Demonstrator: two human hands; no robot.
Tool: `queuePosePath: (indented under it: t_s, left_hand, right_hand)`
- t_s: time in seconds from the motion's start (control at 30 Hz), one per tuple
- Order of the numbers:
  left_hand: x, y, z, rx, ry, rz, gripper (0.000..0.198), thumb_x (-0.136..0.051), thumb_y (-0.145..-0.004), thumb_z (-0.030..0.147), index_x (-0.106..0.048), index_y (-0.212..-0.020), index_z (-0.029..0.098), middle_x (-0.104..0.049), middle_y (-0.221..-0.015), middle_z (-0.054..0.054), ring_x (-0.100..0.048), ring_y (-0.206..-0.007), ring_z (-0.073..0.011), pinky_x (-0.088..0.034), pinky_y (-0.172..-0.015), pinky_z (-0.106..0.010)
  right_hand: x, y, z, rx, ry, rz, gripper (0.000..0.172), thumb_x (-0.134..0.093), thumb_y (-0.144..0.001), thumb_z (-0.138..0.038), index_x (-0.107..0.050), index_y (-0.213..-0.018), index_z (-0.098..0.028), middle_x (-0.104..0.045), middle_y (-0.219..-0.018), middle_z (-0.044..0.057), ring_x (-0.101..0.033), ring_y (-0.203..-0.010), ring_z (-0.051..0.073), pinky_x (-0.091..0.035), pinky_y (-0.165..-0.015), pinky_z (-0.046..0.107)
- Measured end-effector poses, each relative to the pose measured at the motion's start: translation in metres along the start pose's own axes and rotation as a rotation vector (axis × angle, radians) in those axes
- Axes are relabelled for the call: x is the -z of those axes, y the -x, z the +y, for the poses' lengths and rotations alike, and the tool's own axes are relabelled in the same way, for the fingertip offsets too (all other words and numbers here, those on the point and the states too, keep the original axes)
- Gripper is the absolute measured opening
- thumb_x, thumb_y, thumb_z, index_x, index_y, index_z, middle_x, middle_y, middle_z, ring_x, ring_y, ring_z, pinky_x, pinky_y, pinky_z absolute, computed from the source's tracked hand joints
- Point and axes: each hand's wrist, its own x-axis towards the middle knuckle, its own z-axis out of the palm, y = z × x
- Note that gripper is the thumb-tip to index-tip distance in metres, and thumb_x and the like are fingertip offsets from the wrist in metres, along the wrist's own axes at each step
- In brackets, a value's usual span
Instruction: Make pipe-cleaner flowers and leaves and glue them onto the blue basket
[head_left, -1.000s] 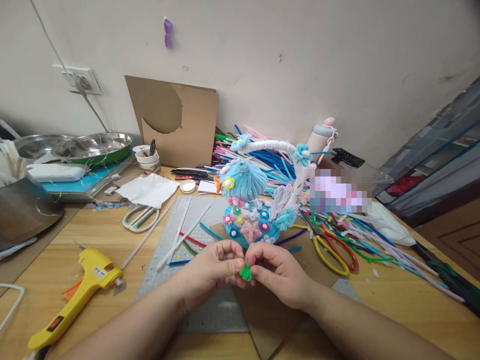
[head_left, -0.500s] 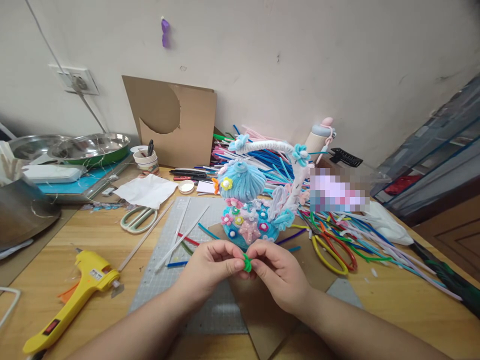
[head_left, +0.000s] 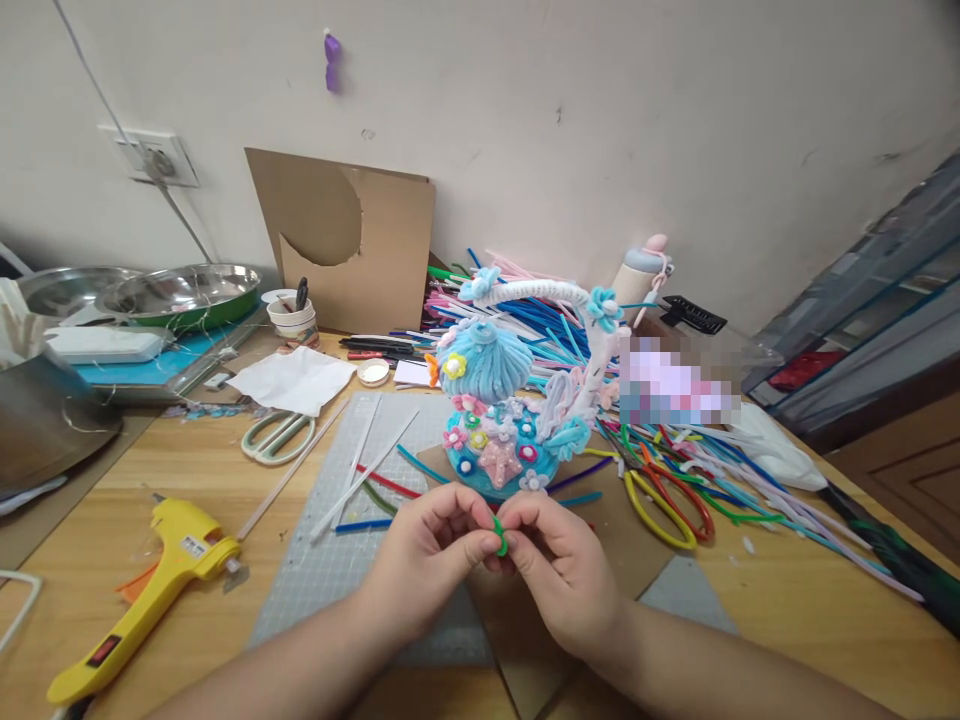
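Note:
Between my fingertips is a small looped piece of green pipe cleaner [head_left: 500, 537]. My left hand [head_left: 439, 540] pinches it from the left, and my right hand [head_left: 559, 555] pinches it from the other side; the fingers cover much of it. Just beyond my hands stands a blue fuzzy pot-like craft [head_left: 499, 440] covered in small coloured flowers, with a blue domed lid [head_left: 486, 368] and a white wrapped handle [head_left: 600, 350] arching over it. Loose red, green and blue pipe cleaners [head_left: 365, 526] lie beside my left hand on the grey cutting mat [head_left: 300, 590].
A yellow glue gun [head_left: 161, 590] lies at the left, with pale-handled scissors [head_left: 277, 440] behind it. Orange and yellow-handled scissors [head_left: 660, 510] lie at the right. A heap of pipe cleaners [head_left: 517, 300], cut cardboard [head_left: 390, 250] and steel bowls [head_left: 180, 295] stand along the wall.
My fingertips have drawn closer together around the green piece, which has turned and shows less of itself. Both hands have shifted very slightly; the objects on the table stay put.

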Motion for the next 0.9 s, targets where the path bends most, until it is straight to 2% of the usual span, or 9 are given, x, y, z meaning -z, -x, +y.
queuePosePath:
  t_s: [0.1, 0.23, 0.3, 0.43, 0.6, 0.73, 0.9]
  left_hand:
    - [-0.0007, 0.0031, -0.0028, -0.109, -0.096, 0.051, 0.015, -0.073, -0.071, 0.026, -0.062, -0.071, 0.015, -0.063, -0.065, -0.001, -0.061, -0.060, -0.0136, -0.049, -0.058, -0.025]
    - [0.0029, 0.0067, -0.0068, -0.314, -0.315, 0.159, 0.004, -0.071, -0.073, 0.021, -0.068, -0.072, 0.019, -0.066, -0.074, -0.004, -0.062, -0.072, -0.0170, -0.049, -0.066, -0.027]
    - [0.0049, 0.0076, -0.0085, -0.361, -0.359, 0.177, 0.002, -0.071, -0.073, 0.019, -0.070, -0.074, 0.020, -0.068, -0.076, -0.004, -0.062, -0.075, -0.0180, -0.049, -0.069, -0.028]
    - [0.0063, 0.0068, -0.0087, -0.359, -0.360, 0.187, 0.009, -0.071, -0.073, 0.018, -0.073, -0.080, 0.023, -0.069, -0.079, -0.004, -0.064, -0.077, -0.0192, -0.050, -0.070, -0.030]
    - [0.0039, 0.0048, -0.0053, -0.345, -0.317, 0.195, 0.009, -0.075, -0.069, 0.018, -0.076, -0.077, 0.023, -0.071, -0.077, -0.005, -0.064, -0.076, -0.0195, -0.051, -0.071, -0.030]
    - [0.0028, 0.0021, -0.0070, -0.266, -0.141, 0.120, 0.016, -0.079, -0.064, 0.017, -0.077, -0.078, 0.024, -0.067, -0.077, -0.004, -0.064, -0.072, -0.0183, -0.053, -0.064, -0.029]
    - [0.0023, -0.0013, -0.0101, -0.147, 0.142, 0.023, 0.016, -0.081, -0.060, 0.018, -0.077, -0.074, 0.024, -0.062, -0.080, -0.001, -0.063, -0.059, -0.0126, -0.054, -0.055, -0.026]
  right_hand:
    - [-0.0045, 0.0041, 0.0016, -0.003, -0.041, 0.052, 0.010, -0.047, -0.091, -0.022, -0.054, -0.085, -0.020, -0.054, -0.075, 0.001, -0.052, -0.063, 0.012, -0.045, -0.057, 0.024]
    - [-0.0076, 0.0069, 0.0022, 0.067, -0.039, 0.118, 0.007, -0.049, -0.090, -0.018, -0.054, -0.088, -0.022, -0.053, -0.080, 0.001, -0.053, -0.066, 0.012, -0.045, -0.061, 0.024]
    - [-0.0075, 0.0067, 0.0023, 0.068, -0.042, 0.120, 0.007, -0.050, -0.090, -0.018, -0.054, -0.087, -0.022, -0.053, -0.081, 0.000, -0.053, -0.067, 0.011, -0.046, -0.063, 0.024]
    - [-0.0062, 0.0051, 0.0019, 0.014, -0.011, 0.110, 0.007, -0.049, -0.091, -0.020, -0.054, -0.087, -0.022, -0.053, -0.077, -0.001, -0.054, -0.065, 0.011, -0.045, -0.063, 0.024]
    - [-0.0059, 0.0050, 0.0022, 0.017, 0.022, 0.135, 0.008, -0.049, -0.091, -0.020, -0.055, -0.086, -0.021, -0.053, -0.073, 0.000, -0.053, -0.063, 0.011, -0.045, -0.060, 0.023]
    - [-0.0065, 0.0055, 0.0018, 0.030, -0.006, 0.134, 0.008, -0.049, -0.091, -0.020, -0.054, -0.086, -0.021, -0.053, -0.073, 0.001, -0.053, -0.063, 0.012, -0.046, -0.059, 0.023]
    - [-0.0063, 0.0045, -0.0023, 0.033, -0.110, 0.098, 0.009, -0.047, -0.092, -0.021, -0.054, -0.086, -0.021, -0.054, -0.074, 0.000, -0.054, -0.064, 0.011, -0.046, -0.059, 0.022]
